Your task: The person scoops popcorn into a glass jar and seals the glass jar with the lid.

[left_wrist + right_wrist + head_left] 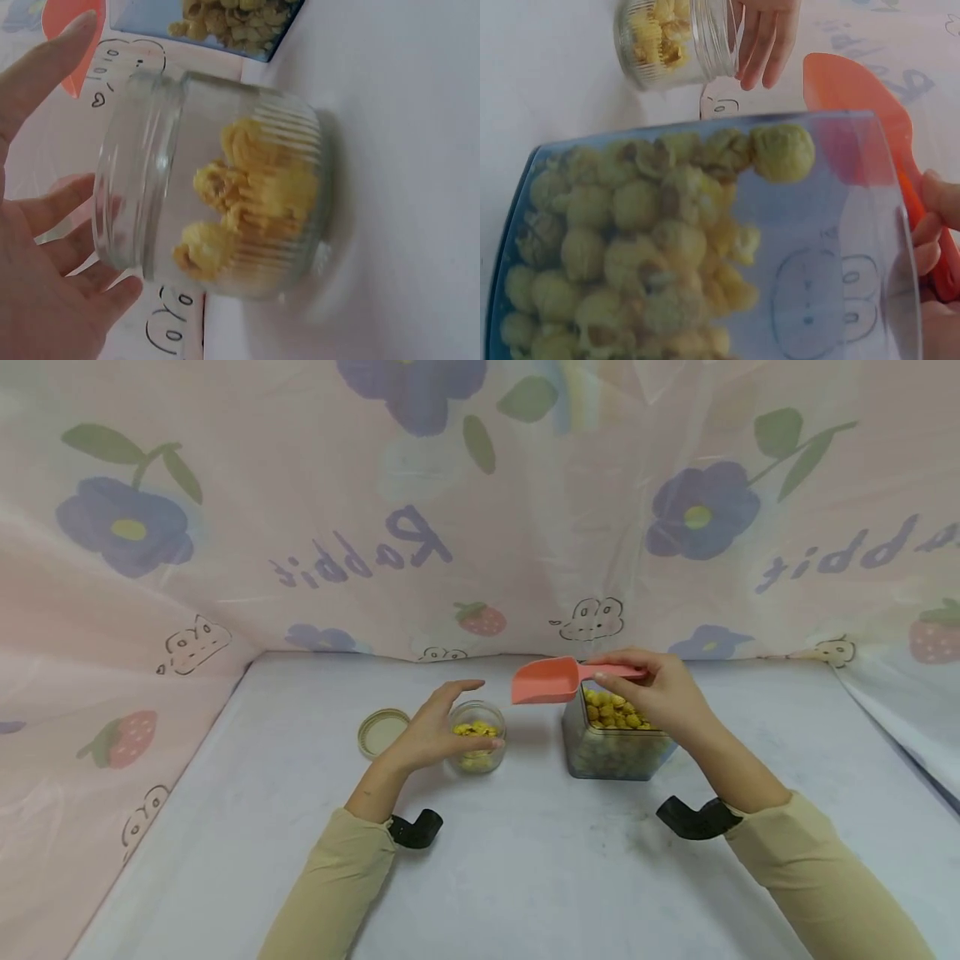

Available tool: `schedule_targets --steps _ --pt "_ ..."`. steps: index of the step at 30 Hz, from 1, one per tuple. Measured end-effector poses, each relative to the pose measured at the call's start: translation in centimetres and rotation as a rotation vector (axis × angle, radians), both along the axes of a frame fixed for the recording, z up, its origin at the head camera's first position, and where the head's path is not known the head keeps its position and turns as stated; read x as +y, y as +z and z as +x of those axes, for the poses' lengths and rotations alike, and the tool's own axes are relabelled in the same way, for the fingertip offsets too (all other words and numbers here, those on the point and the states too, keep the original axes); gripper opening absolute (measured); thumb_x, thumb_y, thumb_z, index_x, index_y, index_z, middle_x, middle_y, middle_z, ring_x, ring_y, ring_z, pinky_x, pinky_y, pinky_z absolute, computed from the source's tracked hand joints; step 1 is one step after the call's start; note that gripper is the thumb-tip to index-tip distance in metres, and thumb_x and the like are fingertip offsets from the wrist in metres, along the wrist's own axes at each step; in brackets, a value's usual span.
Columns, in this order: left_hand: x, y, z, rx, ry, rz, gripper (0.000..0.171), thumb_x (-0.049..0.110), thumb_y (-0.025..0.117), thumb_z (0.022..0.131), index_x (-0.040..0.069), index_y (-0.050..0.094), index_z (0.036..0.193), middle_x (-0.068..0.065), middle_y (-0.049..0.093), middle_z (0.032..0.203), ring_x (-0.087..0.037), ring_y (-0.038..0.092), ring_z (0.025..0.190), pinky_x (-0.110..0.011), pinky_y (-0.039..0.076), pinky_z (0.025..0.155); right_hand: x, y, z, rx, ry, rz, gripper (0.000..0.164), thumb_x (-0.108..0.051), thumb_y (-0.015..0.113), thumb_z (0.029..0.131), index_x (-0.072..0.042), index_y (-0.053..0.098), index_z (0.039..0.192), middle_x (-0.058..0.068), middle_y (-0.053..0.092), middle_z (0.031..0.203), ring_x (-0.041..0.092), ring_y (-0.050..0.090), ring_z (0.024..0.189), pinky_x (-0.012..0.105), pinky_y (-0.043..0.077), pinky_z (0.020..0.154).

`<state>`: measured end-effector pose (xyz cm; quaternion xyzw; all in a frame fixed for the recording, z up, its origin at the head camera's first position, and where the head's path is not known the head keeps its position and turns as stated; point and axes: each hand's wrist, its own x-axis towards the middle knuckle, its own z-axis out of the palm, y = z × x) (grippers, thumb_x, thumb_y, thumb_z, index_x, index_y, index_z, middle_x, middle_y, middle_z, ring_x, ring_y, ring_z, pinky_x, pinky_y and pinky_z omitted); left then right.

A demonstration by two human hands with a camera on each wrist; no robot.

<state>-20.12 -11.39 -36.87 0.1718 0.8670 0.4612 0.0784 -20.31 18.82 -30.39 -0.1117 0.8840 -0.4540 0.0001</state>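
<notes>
Beige sleeves (330, 889) foremost, left hand (431, 731) wide around jar (236, 187), right hand (667, 693) tight on scoop (547, 682)

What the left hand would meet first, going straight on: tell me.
The left hand would probably meet the glass jar first, between its thumb and fingers, though the hand's height against the rim is unclear.

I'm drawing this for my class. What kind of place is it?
Probably a small indoor work corner, though the room beyond is hidden: a pale tabletop, a flowery sheet hung up behind it, and an open glass jar and square tub holding yellow pieces like popcorn.
</notes>
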Motion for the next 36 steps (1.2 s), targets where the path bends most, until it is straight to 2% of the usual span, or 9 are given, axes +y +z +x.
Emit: schedule_targets --steps 2,5,8,13,16,23,29,36 --pt "0.4 0.1 -0.1 0.009 0.008 -0.001 0.086 0.039 0.083 0.072 0.023 0.040 0.144 -0.002 0.036 0.149 -0.024 0.028 0.141 -0.055 0.028 0.114 0.4 0.0 0.1 -0.008 -0.024 0.009 0.041 -0.036 0.065 0.091 -0.007 0.066 0.120 0.001 0.066 0.100 0.012 0.049 0.071 0.022 0.042 0.053" --pt "1.0 0.3 -0.2 0.020 0.014 0.009 0.088 0.038 0.084 0.071 0.022 0.039 0.145 -0.002 0.035 0.149 -0.023 0.026 0.141 -0.054 0.028 0.113 1.1 0.0 0.2 -0.010 -0.048 0.004 0.042 -0.039 0.064 0.091 -0.008 0.066 0.120 -0.009 0.063 0.094 0.012 0.048 0.073 0.023 0.044 0.055" --pt "1.8 0.3 -0.5 0.037 0.008 0.022 0.089 0.038 0.084 0.071 0.020 0.038 0.145 -0.002 0.035 0.149 -0.021 0.024 0.142 -0.053 0.028 0.114 1.8 0.1 0.3 -0.002 -0.062 -0.012 0.043 -0.040 0.064 0.091 -0.009 0.066 0.120 -0.013 0.062 0.088 0.012 0.046 0.070 0.024 0.041 0.054" --pt "3.0 0.6 -0.7 0.054 -0.004 0.018 0.091 0.038 0.084 0.071 0.019 0.036 0.147 -0.001 0.034 0.151 -0.020 0.022 0.143 -0.052 0.026 0.115 2.9 0.2 0.5 0.012 -0.070 -0.032 0.042 -0.038 0.064 0.091 -0.008 0.065 0.121 -0.011 0.059 0.078 0.014 0.032 0.056 0.032 0.029 0.045" --pt "3.8 0.9 -0.8 0.055 -0.011 0.008 0.095 0.039 0.084 0.071 0.019 0.033 0.148 -0.002 0.031 0.152 -0.020 0.021 0.143 -0.052 0.026 0.116 3.6 0.3 0.7 0.018 -0.080 -0.042 0.040 -0.036 0.065 0.091 -0.008 0.065 0.121 -0.009 0.055 0.074 0.013 0.031 0.053 0.033 0.028 0.044" --pt "5.6 1.6 -0.7 0.058 -0.017 -0.022 0.101 0.042 0.085 0.070 0.026 0.028 0.151 -0.001 0.026 0.156 -0.020 0.020 0.144 -0.055 0.031 0.112 5.2 0.4 1.2 0.039 -0.116 -0.024 0.040 -0.035 0.065 0.092 -0.009 0.065 0.122 -0.014 0.058 0.095 0.006 0.050 0.079 0.017 0.044 0.059" --pt "6.8 1.7 -0.9 0.068 -0.050 0.006 0.103 0.039 0.086 0.069 0.026 0.026 0.152 0.002 0.025 0.156 -0.019 0.017 0.145 -0.054 0.030 0.113 6.2 0.4 1.6 0.064 -0.117 -0.031 0.036 -0.030 0.065 0.092 -0.007 0.065 0.120 -0.016 0.058 0.092 0.005 0.050 0.080 0.015 0.045 0.059" --pt "7.9 1.7 -1.0 0.092 -0.084 0.022 0.105 0.038 0.087 0.067 0.024 0.026 0.152 0.003 0.026 0.156 -0.018 0.016 0.145 -0.050 0.026 0.116 7.2 0.5 1.9 0.055 -0.138 -0.047 0.042 -0.027 0.066 0.092 0.002 0.061 0.122 -0.023 0.059 0.096 -0.002 0.054 0.080 0.011 0.046 0.061"
